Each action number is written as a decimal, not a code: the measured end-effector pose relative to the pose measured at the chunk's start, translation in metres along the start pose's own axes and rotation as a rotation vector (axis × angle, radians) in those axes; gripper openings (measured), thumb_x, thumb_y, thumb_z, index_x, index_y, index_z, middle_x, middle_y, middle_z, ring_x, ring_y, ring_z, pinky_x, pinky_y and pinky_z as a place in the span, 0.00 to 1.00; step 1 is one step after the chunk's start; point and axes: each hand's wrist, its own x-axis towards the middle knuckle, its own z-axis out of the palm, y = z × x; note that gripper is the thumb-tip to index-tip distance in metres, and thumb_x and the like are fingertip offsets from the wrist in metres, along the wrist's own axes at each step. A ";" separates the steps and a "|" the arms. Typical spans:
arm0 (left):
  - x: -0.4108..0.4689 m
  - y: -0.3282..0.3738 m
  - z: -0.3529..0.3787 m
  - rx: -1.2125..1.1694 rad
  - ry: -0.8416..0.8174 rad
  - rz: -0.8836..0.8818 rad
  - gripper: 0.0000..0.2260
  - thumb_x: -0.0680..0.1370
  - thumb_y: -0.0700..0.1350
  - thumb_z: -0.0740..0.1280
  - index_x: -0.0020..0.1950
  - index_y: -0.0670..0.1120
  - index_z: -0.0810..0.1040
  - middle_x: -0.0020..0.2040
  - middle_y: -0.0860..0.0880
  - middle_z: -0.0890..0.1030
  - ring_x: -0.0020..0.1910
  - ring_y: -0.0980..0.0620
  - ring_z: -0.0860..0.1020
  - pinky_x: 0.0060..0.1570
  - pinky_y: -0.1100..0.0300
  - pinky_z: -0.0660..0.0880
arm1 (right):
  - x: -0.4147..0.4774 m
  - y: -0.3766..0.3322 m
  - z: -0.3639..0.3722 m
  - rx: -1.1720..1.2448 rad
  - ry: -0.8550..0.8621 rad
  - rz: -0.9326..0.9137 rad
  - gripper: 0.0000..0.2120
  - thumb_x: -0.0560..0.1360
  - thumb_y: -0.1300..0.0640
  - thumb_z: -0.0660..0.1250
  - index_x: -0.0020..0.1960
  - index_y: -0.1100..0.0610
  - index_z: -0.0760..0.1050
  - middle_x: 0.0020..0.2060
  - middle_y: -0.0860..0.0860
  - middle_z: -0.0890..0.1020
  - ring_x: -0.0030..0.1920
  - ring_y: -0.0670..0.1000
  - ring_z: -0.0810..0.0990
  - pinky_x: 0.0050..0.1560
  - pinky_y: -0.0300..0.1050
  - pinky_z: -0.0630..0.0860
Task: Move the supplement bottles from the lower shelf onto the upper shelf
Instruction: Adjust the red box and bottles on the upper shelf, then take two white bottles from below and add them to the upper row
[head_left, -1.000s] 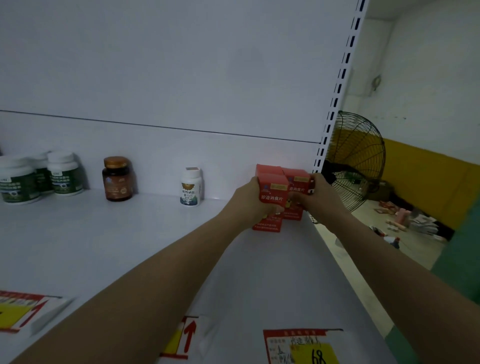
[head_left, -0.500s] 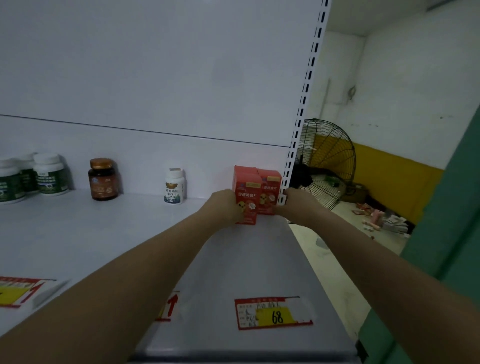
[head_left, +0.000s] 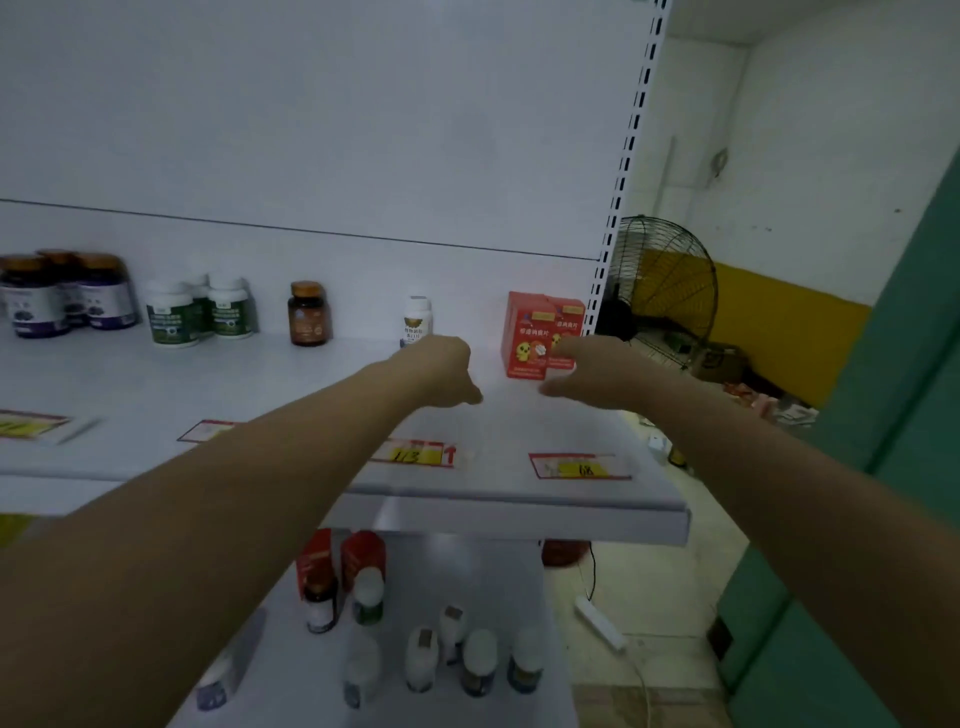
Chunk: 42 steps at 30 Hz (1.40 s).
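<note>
Two red boxes (head_left: 540, 335) stand side by side at the back right of the upper shelf (head_left: 519, 499). My left hand (head_left: 441, 371) hovers over the shelf to their left, empty, fingers loosely curled. My right hand (head_left: 587, 371) is just in front of the boxes, empty, fingers relaxed, and hides their lower right corner. Further left on the upper shelf stand a small white bottle (head_left: 417, 319), an amber bottle (head_left: 308, 320), green-labelled white bottles (head_left: 200, 314) and purple-labelled dark bottles (head_left: 62, 296). On the lower shelf (head_left: 467, 571) stand several small bottles (head_left: 478, 660) and red boxes (head_left: 343, 561).
Price tags (head_left: 579, 466) lie along the upper shelf's front edge. A slotted upright (head_left: 621, 182) bounds the shelf on the right. Beyond it are a black floor fan (head_left: 665, 283), floor clutter and a green panel (head_left: 883, 467).
Both hands have let go of the red boxes and drawn back toward me. The boxes stay at the back right. My view has pulled back, so the lower shelf shows now.
</note>
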 end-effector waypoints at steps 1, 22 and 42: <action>-0.012 -0.002 -0.002 -0.007 0.015 0.013 0.23 0.77 0.51 0.66 0.66 0.38 0.71 0.63 0.40 0.76 0.61 0.43 0.75 0.55 0.56 0.72 | -0.012 -0.009 -0.001 -0.014 0.011 0.003 0.18 0.76 0.50 0.66 0.62 0.59 0.75 0.57 0.56 0.79 0.57 0.55 0.77 0.55 0.45 0.72; -0.216 -0.048 0.051 -0.156 -0.069 0.448 0.17 0.79 0.49 0.64 0.66 0.45 0.73 0.63 0.48 0.77 0.59 0.50 0.75 0.56 0.62 0.68 | -0.209 -0.103 0.093 -0.006 -0.075 0.259 0.18 0.74 0.51 0.68 0.62 0.56 0.73 0.60 0.57 0.73 0.52 0.54 0.77 0.45 0.40 0.72; -0.079 -0.060 0.300 -0.185 -0.391 0.116 0.18 0.77 0.44 0.65 0.67 0.42 0.70 0.67 0.41 0.69 0.62 0.43 0.73 0.61 0.55 0.69 | -0.116 0.055 0.299 0.157 -0.295 0.390 0.29 0.75 0.58 0.66 0.73 0.58 0.61 0.67 0.60 0.69 0.66 0.60 0.71 0.65 0.51 0.69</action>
